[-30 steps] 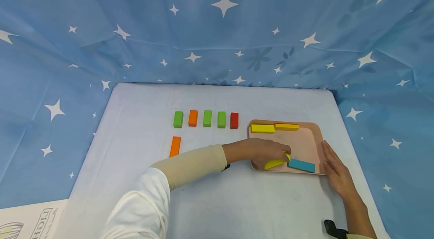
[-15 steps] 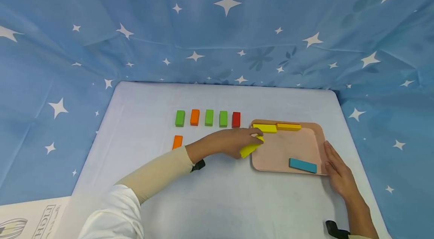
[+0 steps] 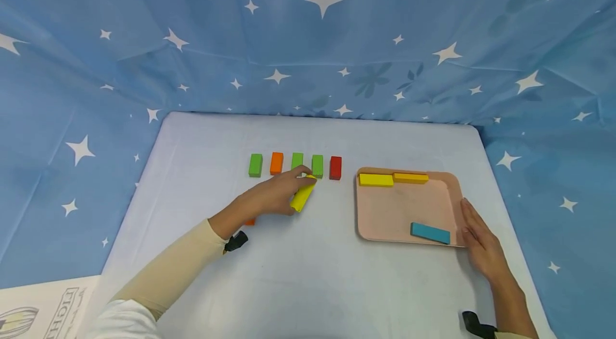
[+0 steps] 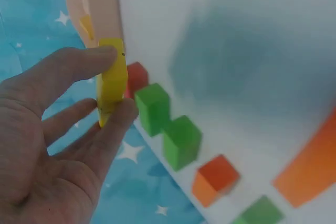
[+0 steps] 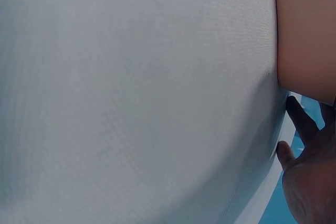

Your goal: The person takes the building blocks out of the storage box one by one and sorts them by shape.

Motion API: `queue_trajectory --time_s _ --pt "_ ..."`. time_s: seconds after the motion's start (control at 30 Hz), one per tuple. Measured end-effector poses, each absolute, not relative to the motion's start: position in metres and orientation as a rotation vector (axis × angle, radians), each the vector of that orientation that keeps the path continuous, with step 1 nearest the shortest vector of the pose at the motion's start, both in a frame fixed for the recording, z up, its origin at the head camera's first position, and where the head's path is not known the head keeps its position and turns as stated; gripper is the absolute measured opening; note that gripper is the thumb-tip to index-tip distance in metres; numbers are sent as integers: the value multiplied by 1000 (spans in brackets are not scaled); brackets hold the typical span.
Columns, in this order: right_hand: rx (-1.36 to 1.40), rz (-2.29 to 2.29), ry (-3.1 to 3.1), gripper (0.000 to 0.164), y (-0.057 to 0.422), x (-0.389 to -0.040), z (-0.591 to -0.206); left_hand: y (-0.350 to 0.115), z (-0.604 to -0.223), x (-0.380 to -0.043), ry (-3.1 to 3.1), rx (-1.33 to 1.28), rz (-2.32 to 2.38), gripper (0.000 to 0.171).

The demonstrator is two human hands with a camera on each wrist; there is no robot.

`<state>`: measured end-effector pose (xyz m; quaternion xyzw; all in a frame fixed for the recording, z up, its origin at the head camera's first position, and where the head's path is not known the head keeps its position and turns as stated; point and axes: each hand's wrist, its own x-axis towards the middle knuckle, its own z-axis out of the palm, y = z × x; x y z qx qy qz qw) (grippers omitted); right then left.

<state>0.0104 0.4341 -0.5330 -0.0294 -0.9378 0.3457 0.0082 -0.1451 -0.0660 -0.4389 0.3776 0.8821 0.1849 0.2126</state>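
I see the left hand [image 3: 276, 193] pinch a yellow block [image 3: 303, 195] near a row of 5 blocks [image 3: 276, 163] on the table [image 3: 327, 285]. The right hand [image 3: 483, 245], fingers straight, touches the pink tray [image 3: 399, 212], where 3 blocks [image 3: 430, 233] lie.

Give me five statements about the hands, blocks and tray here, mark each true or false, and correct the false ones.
1. The left hand holds a yellow block. True.
2. The row of blocks on the table includes three green ones. True.
3. The blue block lies outside the tray. False: it lies inside, by the near edge.
4. The red block is at the row's left end in the head view. False: it is at the right end.
5. The right hand grips the blue block. False: it is at the tray's right edge.
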Motion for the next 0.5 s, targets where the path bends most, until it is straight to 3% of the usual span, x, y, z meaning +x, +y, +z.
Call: queue_trajectory --time_s 0.5 --pt "-112 1069 -2945 60 436 11 -534 -105 -469 -114 2581 746 564 79"
